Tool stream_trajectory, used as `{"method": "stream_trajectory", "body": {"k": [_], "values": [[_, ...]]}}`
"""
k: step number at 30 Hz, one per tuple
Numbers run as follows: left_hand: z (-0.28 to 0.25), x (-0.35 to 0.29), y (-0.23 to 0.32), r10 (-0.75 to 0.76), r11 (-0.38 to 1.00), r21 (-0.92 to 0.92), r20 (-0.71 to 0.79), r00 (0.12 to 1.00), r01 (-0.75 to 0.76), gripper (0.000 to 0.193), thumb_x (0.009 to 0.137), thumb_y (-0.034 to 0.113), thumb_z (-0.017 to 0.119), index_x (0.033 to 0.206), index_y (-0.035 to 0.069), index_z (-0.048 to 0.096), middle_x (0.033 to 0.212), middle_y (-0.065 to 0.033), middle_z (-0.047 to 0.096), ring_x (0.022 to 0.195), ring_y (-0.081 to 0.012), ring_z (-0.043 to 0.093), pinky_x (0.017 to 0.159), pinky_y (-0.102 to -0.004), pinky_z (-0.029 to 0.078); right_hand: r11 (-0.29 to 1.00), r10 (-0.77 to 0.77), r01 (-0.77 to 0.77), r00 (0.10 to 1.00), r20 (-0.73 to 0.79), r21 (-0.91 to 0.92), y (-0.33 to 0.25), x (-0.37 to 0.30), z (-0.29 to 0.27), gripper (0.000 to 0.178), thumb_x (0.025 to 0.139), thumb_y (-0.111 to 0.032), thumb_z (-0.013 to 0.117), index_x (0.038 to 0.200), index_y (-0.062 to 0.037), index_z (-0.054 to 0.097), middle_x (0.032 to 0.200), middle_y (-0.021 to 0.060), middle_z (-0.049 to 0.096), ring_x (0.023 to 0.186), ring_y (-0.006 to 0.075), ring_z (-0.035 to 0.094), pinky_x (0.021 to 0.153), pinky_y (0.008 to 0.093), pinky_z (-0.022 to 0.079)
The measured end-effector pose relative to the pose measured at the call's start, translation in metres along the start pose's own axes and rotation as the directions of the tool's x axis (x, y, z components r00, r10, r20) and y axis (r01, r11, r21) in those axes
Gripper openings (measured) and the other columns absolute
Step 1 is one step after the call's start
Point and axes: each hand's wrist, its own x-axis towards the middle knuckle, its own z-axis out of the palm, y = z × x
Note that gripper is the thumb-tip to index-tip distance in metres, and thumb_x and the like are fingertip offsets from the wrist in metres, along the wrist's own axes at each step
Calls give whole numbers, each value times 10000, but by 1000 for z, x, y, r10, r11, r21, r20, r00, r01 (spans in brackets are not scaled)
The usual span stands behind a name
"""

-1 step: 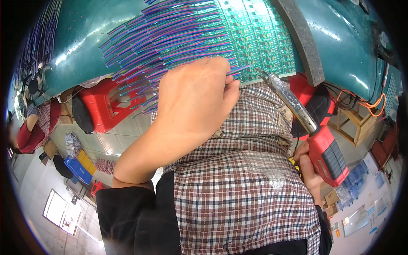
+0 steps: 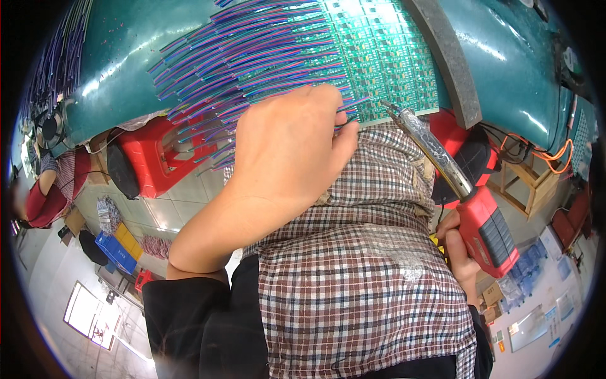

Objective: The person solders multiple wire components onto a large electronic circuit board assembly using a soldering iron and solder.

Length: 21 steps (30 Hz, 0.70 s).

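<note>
"At the near left corner of the circuit-board panel (image 2: 394,66), what is the left hand (image 2: 287,142) doing?"

"Pinching, as far as I can tell. Thumb and forefinger seem closed on a wire (image 2: 360,100) whose end pokes out over the panel; the fingertips are partly hidden."

"And the right hand (image 2: 461,254)?"

"Wrapped round the handle of a soldering iron (image 2: 456,180), below and right of the panel. The iron's tip points up over the panel's near edge, just beside that wire's end."

"Which step is this, then?"

"Lining up a solder joint, I'd judge. More wires (image 2: 252,47) already fan out from the panel's left side."

"So what does the next move call for?"

"A steady left hand, I'd say: wire held to its spot, tip brought in without dragging the neighbouring strands."
</note>
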Motion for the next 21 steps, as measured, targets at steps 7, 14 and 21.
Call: {"method": "stream_trajectory", "body": {"k": [7, 14, 21], "values": [[-13, 5, 9, -46, 999, -28, 39, 998, 47, 201, 999, 165, 652, 852, 26, 649, 760, -110, 673, 679, -323, 673, 642, -385, 524, 998, -50, 52, 998, -38, 41, -9, 12, 1, 189, 903, -172, 627, 829, 3, 625, 771, 74, 607, 667, 155, 542, 619, 296, 422], [-50, 53, -17, 123, 992, 39, -232, 965, -117, 135, 982, 129, 689, 1040, 11, 721, 845, -99, 703, 775, -183, 690, 694, -308, 510, 986, -14, 33, 993, -120, 163, -29, 40, 8, 202, 939, -193, 636, 963, 3, 597, 770, 86, 606, 552, 112, 488, 585, 276, 434], [-45, 101, -28, -21, 995, -95, -86, 996, 13, 202, 963, 181, 735, 881, 7, 670, 688, -27, 662, 640, -71, 608, 606, -252, 462, 978, -74, 107, 981, -180, 181, -41, 70, 16, 204, 951, -171, 632, 1046, 4, 588, 734, 79, 607, 511, 78, 457, 539, 259, 414]]}}
